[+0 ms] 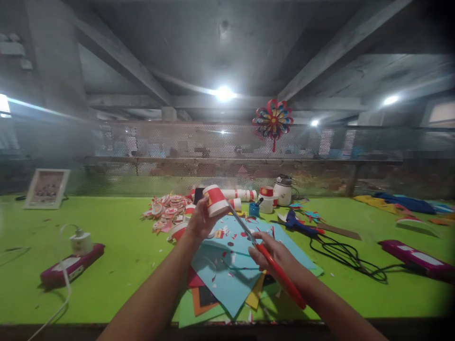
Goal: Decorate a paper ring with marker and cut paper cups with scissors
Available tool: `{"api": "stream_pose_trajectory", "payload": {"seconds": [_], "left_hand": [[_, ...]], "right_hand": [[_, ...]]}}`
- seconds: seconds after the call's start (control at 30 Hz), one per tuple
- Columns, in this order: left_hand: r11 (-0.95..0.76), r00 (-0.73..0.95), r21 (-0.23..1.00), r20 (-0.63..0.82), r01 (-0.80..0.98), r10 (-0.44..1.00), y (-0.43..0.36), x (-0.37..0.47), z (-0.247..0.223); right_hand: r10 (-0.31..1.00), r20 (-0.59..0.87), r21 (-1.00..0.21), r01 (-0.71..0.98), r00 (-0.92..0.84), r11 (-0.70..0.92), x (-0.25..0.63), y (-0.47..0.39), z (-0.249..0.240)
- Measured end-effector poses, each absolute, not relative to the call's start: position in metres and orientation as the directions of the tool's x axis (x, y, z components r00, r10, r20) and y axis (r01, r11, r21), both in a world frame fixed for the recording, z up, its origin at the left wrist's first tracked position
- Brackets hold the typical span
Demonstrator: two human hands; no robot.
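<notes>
Cup [215, 200], frame centre: likely light, easily dented; hold gently by its side. Left hand [199, 221] grips it; right hand [282, 259] grips scissors [274, 267].

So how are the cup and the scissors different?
The cup is wide and round; the scissors are long and thin. The cup is mostly red and white; the scissors have red handles and silver blades. Both have red on them and are held above the green table.
</notes>
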State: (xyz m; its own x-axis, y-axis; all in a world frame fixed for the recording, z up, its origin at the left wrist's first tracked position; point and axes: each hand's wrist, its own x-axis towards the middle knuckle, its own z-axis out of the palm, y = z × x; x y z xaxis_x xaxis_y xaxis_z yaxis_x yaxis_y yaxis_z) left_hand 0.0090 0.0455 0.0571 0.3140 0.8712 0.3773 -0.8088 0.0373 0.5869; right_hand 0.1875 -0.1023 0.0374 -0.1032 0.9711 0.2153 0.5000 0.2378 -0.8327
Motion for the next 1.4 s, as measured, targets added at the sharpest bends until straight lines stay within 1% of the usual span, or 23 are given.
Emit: {"api": "stream_pose_trajectory", "payload": {"seconds": [0.13,0.27,0.37,0.47,0.57,0.7,0.83,0.9,0.93,0.97,1.0,1.03,1.1,1.13,1.17,1.2,1.27,1.33,1.4], "left_hand": [[0.062,0.342,0.603,0.362,-0.795,0.867,0.041,0.010,0.057],[0.039,0.297,0.597,0.341,-0.802,0.892,0.041,0.013,0.056],[0.020,0.270,0.597,0.332,-0.802,0.904,0.041,0.015,0.058],[0.003,0.266,0.607,0.343,-0.795,0.901,0.041,0.014,0.062],[0.012,0.310,0.639,0.357,-0.769,0.881,0.039,0.011,0.064],[0.029,0.381,0.680,0.374,-0.733,0.845,0.038,0.011,0.060],[0.024,0.396,0.697,0.378,-0.717,0.837,0.040,0.017,0.055],[0.028,0.393,0.704,0.362,-0.710,0.846,0.041,0.019,0.054],[0.031,0.387,0.705,0.351,-0.708,0.852,0.041,0.019,0.054],[0.033,0.379,0.704,0.342,-0.710,0.860,0.042,0.019,0.055],[0.034,0.370,0.700,0.335,-0.713,0.867,0.042,0.018,0.055],[0.035,0.361,0.696,0.328,-0.717,0.873,0.042,0.017,0.056],[0.045,0.358,0.693,0.314,-0.720,0.879,0.043,0.013,0.056],[0.057,0.366,0.695,0.305,-0.717,0.879,0.043,0.011,0.056],[0.071,0.379,0.699,0.297,-0.712,0.876,0.044,0.010,0.055],[0.085,0.394,0.703,0.291,-0.706,0.872,0.044,0.008,0.055],[0.109,0.423,0.708,0.285,-0.698,0.860,0.043,0.007,0.055],[0.120,0.444,0.708,0.294,-0.696,0.846,0.041,0.007,0.057],[0.106,0.441,0.707,0.310,-0.700,0.842,0.037,0.009,0.058]], "right_hand": [[0.953,0.299,-0.703,0.666,-0.040,0.249,0.185,-0.100,0.032],[0.917,0.399,-0.504,0.836,0.004,0.216,0.183,-0.104,0.031],[0.887,0.462,-0.365,0.913,0.007,0.182,0.180,-0.108,0.030],[0.845,0.535,-0.232,0.960,-0.009,0.158,0.177,-0.110,0.028],[0.818,0.574,-0.131,0.982,-0.038,0.137,0.177,-0.111,0.028],[0.808,0.582,-0.021,0.992,-0.092,0.128,0.182,-0.113,0.028],[0.816,0.558,0.082,0.988,-0.154,0.131,0.185,-0.117,0.029],[0.826,0.545,0.064,0.989,-0.145,0.131,0.186,-0.119,0.030],[0.835,0.536,0.023,0.990,-0.127,0.136,0.186,-0.120,0.030],[0.846,0.524,-0.043,0.989,-0.097,0.139,0.187,-0.121,0.031],[0.865,0.498,-0.134,0.981,-0.058,0.143,0.188,-0.121,0.033],[0.890,0.455,-0.256,0.956,-0.014,0.146,0.189,-0.122,0.034],[0.943,0.332,-0.510,0.848,0.037,0.146,0.192,-0.121,0.038],[0.962,0.271,-0.607,0.781,0.033,0.144,0.193,-0.121,0.039],[0.974,0.225,-0.674,0.724,0.013,0.145,0.194,-0.121,0.041],[0.981,0.195,-0.712,0.686,-0.015,0.152,0.194,-0.120,0.042],[0.983,0.177,-0.725,0.668,-0.057,0.169,0.194,-0.120,0.044],[0.980,0.190,-0.713,0.676,-0.065,0.183,0.192,-0.120,0.044],[0.967,0.251,-0.657,0.728,-0.034,0.195,0.190,-0.121,0.043]]}}
